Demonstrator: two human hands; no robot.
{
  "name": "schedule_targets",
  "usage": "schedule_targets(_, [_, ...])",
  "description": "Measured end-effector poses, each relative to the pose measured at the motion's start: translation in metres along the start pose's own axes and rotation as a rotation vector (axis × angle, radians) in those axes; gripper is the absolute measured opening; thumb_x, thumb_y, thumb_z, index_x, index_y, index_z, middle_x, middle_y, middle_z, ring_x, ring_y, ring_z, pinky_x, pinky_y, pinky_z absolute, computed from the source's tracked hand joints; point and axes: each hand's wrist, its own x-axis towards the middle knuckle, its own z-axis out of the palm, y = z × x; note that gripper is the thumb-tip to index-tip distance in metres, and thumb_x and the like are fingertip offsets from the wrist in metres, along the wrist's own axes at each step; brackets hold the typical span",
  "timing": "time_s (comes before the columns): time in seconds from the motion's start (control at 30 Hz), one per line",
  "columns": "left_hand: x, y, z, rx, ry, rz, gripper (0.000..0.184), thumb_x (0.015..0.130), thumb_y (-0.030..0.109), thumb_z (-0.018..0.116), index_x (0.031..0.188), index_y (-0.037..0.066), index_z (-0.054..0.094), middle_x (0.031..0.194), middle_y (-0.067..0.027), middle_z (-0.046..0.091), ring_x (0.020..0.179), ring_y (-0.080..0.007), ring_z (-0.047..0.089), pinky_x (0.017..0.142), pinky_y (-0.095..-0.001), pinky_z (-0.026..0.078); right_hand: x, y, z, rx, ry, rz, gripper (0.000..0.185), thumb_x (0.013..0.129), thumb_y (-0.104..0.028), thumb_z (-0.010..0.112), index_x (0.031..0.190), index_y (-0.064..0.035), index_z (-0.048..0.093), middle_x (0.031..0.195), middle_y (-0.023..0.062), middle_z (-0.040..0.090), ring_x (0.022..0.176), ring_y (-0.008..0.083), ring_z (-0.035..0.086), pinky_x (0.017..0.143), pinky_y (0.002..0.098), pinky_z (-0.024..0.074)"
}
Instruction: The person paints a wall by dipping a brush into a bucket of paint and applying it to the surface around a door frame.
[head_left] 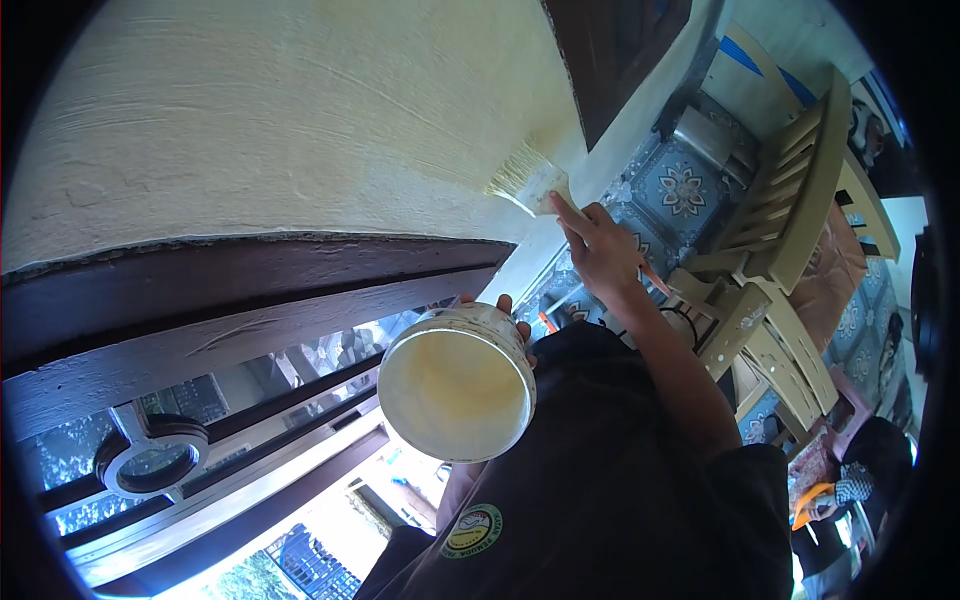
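Note:
A wide paintbrush (530, 180) is in my right hand (604, 248), its pale bristles against the cream wall (300, 120) near a dark panel's corner. The fingers are closed on the brush, and its orange handle end shows below the hand. My left hand (515, 318) holds a white bucket (458, 385) from behind, with only some fingertips showing past its side. Pale yellow paint coats the inside of the bucket, which is tilted with its mouth toward me.
A dark wooden window frame (250, 290) runs along the left below the wall. Beige plastic chairs (800, 200) stand at the right on patterned blue tiles (682, 190). A person (885, 465) with something orange is at the lower right.

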Motion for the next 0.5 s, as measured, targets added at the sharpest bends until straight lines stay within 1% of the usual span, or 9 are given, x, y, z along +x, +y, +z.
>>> schedule_targets(0.03, [0.002, -0.001, 0.000, -0.010, 0.000, -0.022, 0.069, 0.090, 0.042, 0.073, 0.150, 0.019, 0.047, 0.154, -0.0226, 0.038, 0.135, -0.0454, 0.038, 0.107, -0.0701, 0.043, -0.006, 0.008, -0.003, -0.037, -0.071, 0.050, 0.043, 0.093, -0.013, 0.069, 0.135, -0.0260, 0.066, 0.075, 0.0055, 0.058, 0.058, 0.0219, 0.062, 0.053, 0.0356, 0.0509])
schedule_targets(0.07, [0.004, -0.001, 0.001, -0.006, -0.006, -0.036, 0.069, 0.090, 0.042, 0.073, 0.150, 0.019, 0.047, 0.154, -0.0226, 0.038, 0.135, -0.0454, 0.038, 0.107, -0.0701, 0.043, -0.010, 0.014, -0.010, -0.042, -0.057, 0.054, 0.043, 0.093, -0.013, 0.069, 0.135, -0.0260, 0.066, 0.075, 0.0055, 0.058, 0.058, 0.0219, 0.062, 0.053, 0.0356, 0.0509])
schedule_targets(0.13, [0.005, -0.002, 0.003, -0.019, -0.064, -0.081, 0.070, 0.090, 0.043, 0.073, 0.150, 0.019, 0.047, 0.154, -0.0235, 0.038, 0.135, -0.0452, 0.039, 0.107, -0.0693, 0.043, -0.011, 0.018, -0.023, 0.152, -0.031, 0.071, 0.039, 0.095, -0.014, 0.069, 0.133, -0.0224, 0.068, 0.073, 0.0068, 0.060, 0.058, 0.0224, 0.062, 0.053, 0.0365, 0.0503])
schedule_targets(0.2, [0.004, -0.004, 0.001, 0.004, -0.048, -0.058, 0.070, 0.090, 0.044, 0.073, 0.150, 0.019, 0.047, 0.154, -0.0233, 0.038, 0.135, -0.0451, 0.039, 0.106, -0.0691, 0.044, -0.002, 0.013, -0.035, 0.192, -0.003, 0.085, 0.038, 0.095, -0.014, 0.069, 0.132, -0.0201, 0.068, 0.072, 0.0067, 0.062, 0.059, 0.0218, 0.063, 0.054, 0.0364, 0.0511])
schedule_targets(0.27, [0.004, -0.006, 0.002, 0.028, -0.023, -0.038, 0.071, 0.090, 0.045, 0.073, 0.150, 0.019, 0.047, 0.154, -0.0232, 0.038, 0.135, -0.0450, 0.038, 0.106, -0.0688, 0.044, 0.029, -0.020, -0.058, 0.257, 0.119, 0.002, 0.039, 0.094, -0.014, 0.071, 0.133, -0.0198, 0.068, 0.074, 0.0061, 0.062, 0.057, 0.0207, 0.063, 0.053, 0.0345, 0.0506])
schedule_targets(0.33, [0.000, -0.011, 0.009, 0.082, 0.026, -0.002, 0.072, 0.089, 0.048, 0.073, 0.150, 0.020, 0.046, 0.154, -0.0227, 0.037, 0.134, -0.0445, 0.039, 0.105, -0.0684, 0.045, 0.063, -0.060, -0.082, 0.363, 0.201, -0.072, 0.039, 0.093, -0.005, 0.071, 0.130, -0.0156, 0.070, 0.074, 0.0059, 0.060, 0.058, 0.0128, 0.051, 0.054, 0.0276, 0.0425])
schedule_targets(0.4, [-0.001, -0.012, 0.011, 0.065, 0.033, -0.013, 0.073, 0.089, 0.048, 0.073, 0.150, 0.020, 0.046, 0.155, -0.0224, 0.037, 0.134, -0.0445, 0.039, 0.105, -0.0681, 0.045, 0.092, -0.087, -0.095, 0.341, 0.310, -0.214, 0.041, 0.093, -0.005, 0.071, 0.132, -0.0182, 0.070, 0.077, 0.0057, 0.062, 0.057, 0.0138, 0.053, 0.053, 0.0283, 0.0437])
schedule_targets(0.43, [-0.002, -0.012, 0.011, 0.044, 0.035, -0.017, 0.073, 0.089, 0.049, 0.073, 0.151, 0.020, 0.046, 0.155, -0.0222, 0.037, 0.135, -0.0444, 0.039, 0.104, -0.0679, 0.045, 0.099, -0.090, -0.090, 0.339, 0.311, -0.208, 0.041, 0.093, -0.005, 0.071, 0.132, -0.0182, 0.070, 0.077, 0.0057, 0.062, 0.057, 0.0138, 0.053, 0.053, 0.0283, 0.0437])
schedule_targets(0.5, [-0.004, -0.008, 0.008, 0.078, 0.023, -0.017, 0.074, 0.089, 0.049, 0.073, 0.151, 0.021, 0.045, 0.155, -0.0219, 0.037, 0.134, -0.0442, 0.039, 0.104, -0.0674, 0.046, 0.111, -0.088, -0.081, 0.227, 0.384, -0.233, 0.046, 0.091, -0.014, 0.073, 0.132, -0.0329, 0.068, 0.075, 0.0032, 0.060, 0.053, 0.0198, 0.060, 0.048, 0.0353, 0.0498])
